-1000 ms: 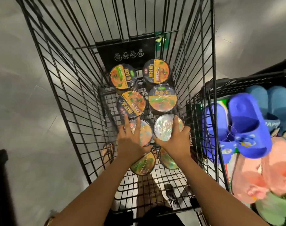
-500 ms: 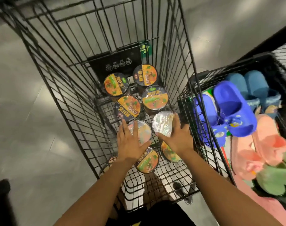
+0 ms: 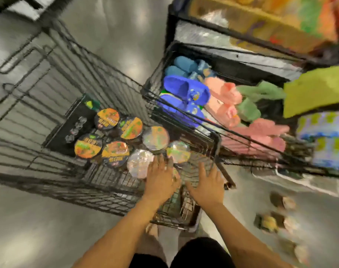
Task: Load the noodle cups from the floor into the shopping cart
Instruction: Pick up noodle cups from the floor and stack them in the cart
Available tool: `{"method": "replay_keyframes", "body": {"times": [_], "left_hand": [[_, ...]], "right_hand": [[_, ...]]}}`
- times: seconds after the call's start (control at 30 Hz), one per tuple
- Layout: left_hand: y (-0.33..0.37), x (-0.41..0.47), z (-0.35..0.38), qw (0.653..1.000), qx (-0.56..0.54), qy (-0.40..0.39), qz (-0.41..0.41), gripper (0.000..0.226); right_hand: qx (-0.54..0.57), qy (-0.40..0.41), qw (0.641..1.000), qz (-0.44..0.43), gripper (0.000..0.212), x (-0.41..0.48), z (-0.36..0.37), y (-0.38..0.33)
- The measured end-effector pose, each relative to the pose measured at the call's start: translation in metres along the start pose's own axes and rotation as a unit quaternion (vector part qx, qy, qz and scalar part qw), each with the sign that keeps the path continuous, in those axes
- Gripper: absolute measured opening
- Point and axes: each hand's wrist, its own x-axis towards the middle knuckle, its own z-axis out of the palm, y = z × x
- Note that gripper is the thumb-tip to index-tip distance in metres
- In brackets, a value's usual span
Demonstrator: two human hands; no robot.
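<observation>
The frame is blurred by motion. The black wire shopping cart (image 3: 48, 105) holds several noodle cups (image 3: 106, 118) standing upright with colourful lids. My left hand (image 3: 161, 178) hovers over the near end of the cart with straight fingers, beside a shiny-lidded cup (image 3: 139, 163), and holds nothing. My right hand (image 3: 207, 184) is spread over the cart's near right corner, also with nothing in it. More noodle cups (image 3: 273, 223) lie on the grey floor at the lower right.
A black wire bin (image 3: 157, 74) of blue, pink and green slippers (image 3: 186, 89) stands right of the cart. Behind it runs a shelf (image 3: 242, 35) with colourful goods. A patterned pack (image 3: 327, 140) sits at the far right. My legs are at the bottom edge.
Both hands have let go of the cups they rested on and drawn back toward the cart's near end. The view has swung right, bringing the floor cups into sight.
</observation>
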Motion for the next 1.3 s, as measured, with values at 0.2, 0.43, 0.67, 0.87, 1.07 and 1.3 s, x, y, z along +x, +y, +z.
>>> {"method": "replay_keyframes", "body": {"times": [0.2, 0.43, 0.67, 0.87, 1.07, 1.3], "left_hand": [[0.073, -0.025, 0.02, 0.978, 0.098, -0.061, 0.175, 0.086], [0.164, -0.082, 0.088, 0.9, 0.203, -0.166, 0.348, 0.079], [0.224, -0.154, 0.173, 0.796, 0.333, -0.222, 0.454, 0.08], [0.272, -0.236, 0.253, 0.737, 0.388, -0.244, 0.497, 0.084], [0.32, -0.338, 0.348, 0.711, 0.408, -0.267, 0.507, 0.083], [0.365, -0.425, 0.451, 0.647, 0.441, -0.299, 0.545, 0.09]], "right_hand": [[0.127, 0.008, 0.973, 0.192, 0.092, -0.083, 0.031, 0.063], [0.225, -0.004, 0.906, 0.36, 0.083, -0.183, 0.096, 0.131], [0.332, -0.044, 0.802, 0.495, 0.086, -0.303, 0.174, 0.193], [0.385, -0.076, 0.727, 0.564, 0.088, -0.417, 0.254, 0.238], [0.429, -0.099, 0.671, 0.596, 0.082, -0.536, 0.341, 0.296], [0.452, -0.123, 0.607, 0.642, 0.084, -0.655, 0.426, 0.351]]}}
